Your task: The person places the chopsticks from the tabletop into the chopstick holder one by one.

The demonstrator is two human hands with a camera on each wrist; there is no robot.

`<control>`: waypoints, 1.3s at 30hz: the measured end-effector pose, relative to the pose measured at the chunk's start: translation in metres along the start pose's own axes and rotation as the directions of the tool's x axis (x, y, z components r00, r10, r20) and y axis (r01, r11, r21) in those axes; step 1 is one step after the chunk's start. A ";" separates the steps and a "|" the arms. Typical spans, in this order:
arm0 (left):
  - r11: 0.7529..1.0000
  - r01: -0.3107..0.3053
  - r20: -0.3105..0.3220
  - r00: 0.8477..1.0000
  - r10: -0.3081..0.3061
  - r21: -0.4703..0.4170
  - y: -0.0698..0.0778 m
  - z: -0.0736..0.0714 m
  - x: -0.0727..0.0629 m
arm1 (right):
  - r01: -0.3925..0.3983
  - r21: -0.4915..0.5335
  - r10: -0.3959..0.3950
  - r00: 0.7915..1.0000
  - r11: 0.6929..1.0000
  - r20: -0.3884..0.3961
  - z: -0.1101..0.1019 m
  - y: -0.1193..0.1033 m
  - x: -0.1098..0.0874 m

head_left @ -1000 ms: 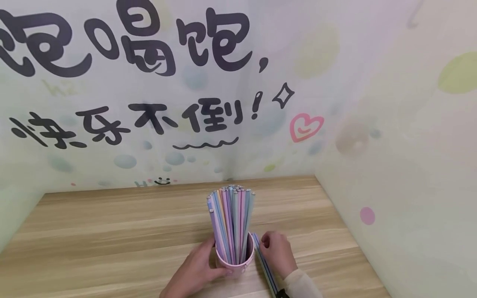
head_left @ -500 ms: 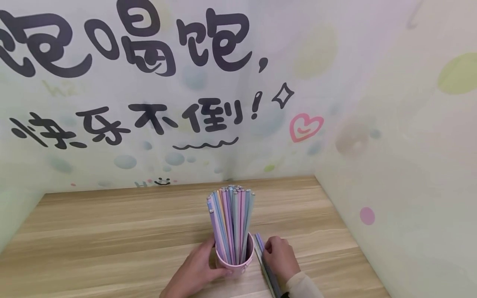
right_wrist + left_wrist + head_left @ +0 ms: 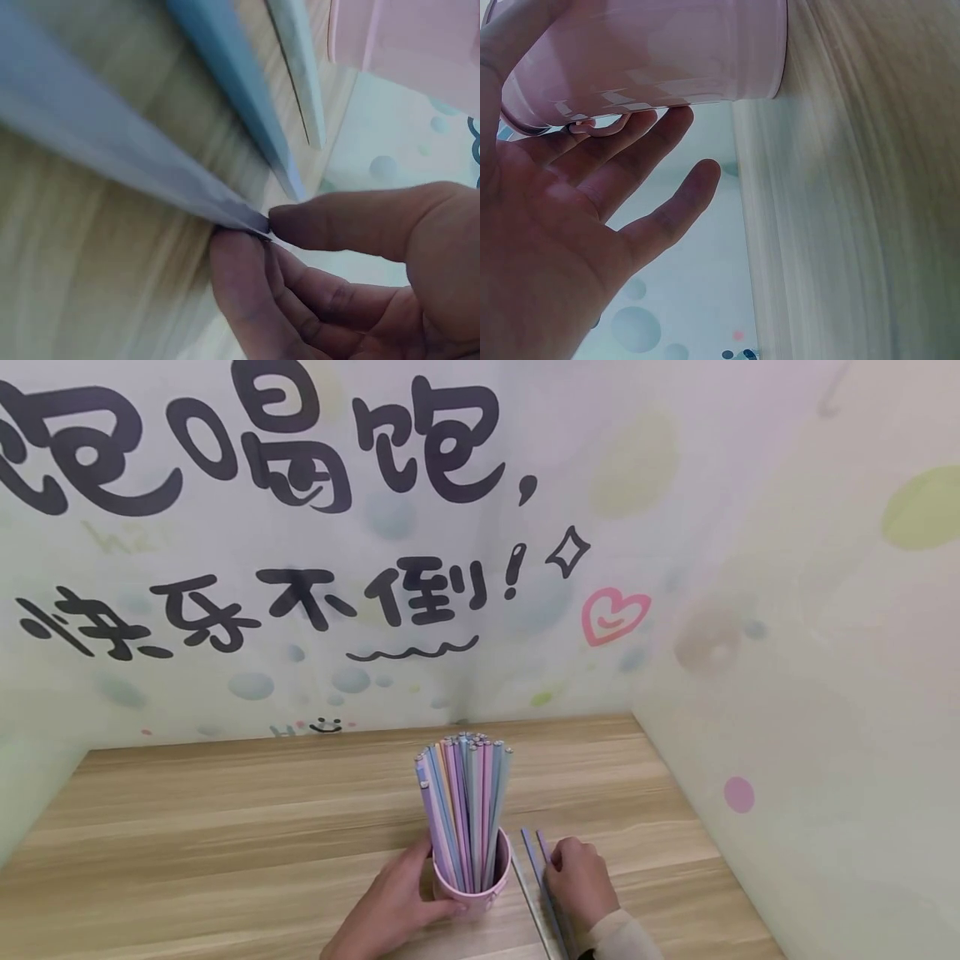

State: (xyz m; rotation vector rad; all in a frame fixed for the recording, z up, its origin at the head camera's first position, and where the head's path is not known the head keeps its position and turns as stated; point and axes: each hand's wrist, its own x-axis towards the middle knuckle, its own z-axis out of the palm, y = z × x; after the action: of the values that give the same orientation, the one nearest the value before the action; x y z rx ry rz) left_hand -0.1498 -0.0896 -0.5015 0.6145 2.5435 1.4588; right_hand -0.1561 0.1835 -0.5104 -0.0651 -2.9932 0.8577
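My left hand (image 3: 397, 897) grips a pink cup (image 3: 475, 907) from its left side, thumb at the front and fingers on the far side. In the left wrist view the little finger stands off the cup's wall. Many pastel chopsticks (image 3: 467, 814) stand in the cup, fanning out above its rim. Right of the cup, my right hand (image 3: 579, 881) pinches the end of a purple chopstick (image 3: 150, 150) between thumb and forefinger, low over the table. A blue chopstick (image 3: 232, 75) and a pale green chopstick (image 3: 300, 67) lie between that hand and the cup.
The wood-grain table (image 3: 247, 827) ends at a back wall (image 3: 480, 685) with large black characters and coloured dots. A pale side wall (image 3: 825, 735) rises along the table's right edge.
My right hand has moved a little to the right with the purple chopstick. The chopsticks beside the cup, bunched earlier, now lie spread apart. The left hand and the cup have stayed put.
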 end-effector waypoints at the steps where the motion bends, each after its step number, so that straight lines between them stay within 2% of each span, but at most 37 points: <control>1: 1.000 0.000 -0.001 1.000 0.000 0.001 0.000 0.000 0.000 | -0.009 -0.010 0.009 1.000 1.000 0.004 -0.001 0.000 0.000; 6: 1.000 -0.001 -0.001 1.000 0.001 -0.001 -0.001 0.001 0.000 | -0.069 -0.031 0.070 0.997 0.997 0.031 -0.005 0.002 0.001; 12: 1.000 0.000 0.004 1.000 0.000 -0.002 -0.003 0.000 -0.001 | -0.101 0.052 0.100 0.995 0.994 0.029 -0.023 0.001 0.008; 17: 1.000 0.004 0.010 1.000 -0.004 -0.011 -0.003 0.000 0.000 | -0.048 0.153 0.059 0.996 0.987 -0.072 -0.052 -0.019 0.014; 20: 1.000 0.000 0.009 1.000 0.000 -0.013 -0.002 0.000 0.000 | 0.019 0.206 0.017 0.985 0.978 -0.173 -0.071 -0.034 0.016; 23: 1.000 -0.008 0.005 1.000 0.008 -0.008 -0.002 0.000 -0.001 | 0.103 0.228 -0.033 0.955 0.968 -0.295 -0.089 -0.049 0.019; 27: 1.000 -0.012 0.004 1.000 0.012 -0.010 -0.002 -0.001 -0.001 | 0.218 0.290 -0.069 0.891 0.932 -0.448 -0.107 -0.069 0.023; 32: 1.000 0.001 0.012 1.000 -0.001 -0.014 -0.001 -0.001 -0.001 | 0.368 0.431 -0.060 0.813 0.824 -0.579 -0.124 -0.095 0.025; 34: 1.000 0.000 0.013 1.000 0.000 -0.016 -0.001 -0.001 -0.001 | 0.418 0.473 -0.052 0.789 0.776 -0.612 -0.127 -0.104 0.025; 36: 1.000 -0.005 0.013 1.000 0.005 -0.019 -0.001 -0.001 -0.001 | 0.455 0.494 -0.058 0.776 0.741 -0.628 -0.127 -0.112 0.025; 39: 1.000 -0.016 0.011 1.000 0.016 -0.021 -0.001 -0.001 -0.001 | 0.490 0.503 -0.088 0.772 0.712 -0.629 -0.119 -0.120 0.026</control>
State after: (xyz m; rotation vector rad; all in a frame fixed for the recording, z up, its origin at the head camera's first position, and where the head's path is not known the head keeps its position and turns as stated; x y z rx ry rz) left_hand -0.1496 -0.0917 -0.5021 0.6393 2.5176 1.4808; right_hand -0.1817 0.1462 -0.3455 0.1650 -1.9404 1.4565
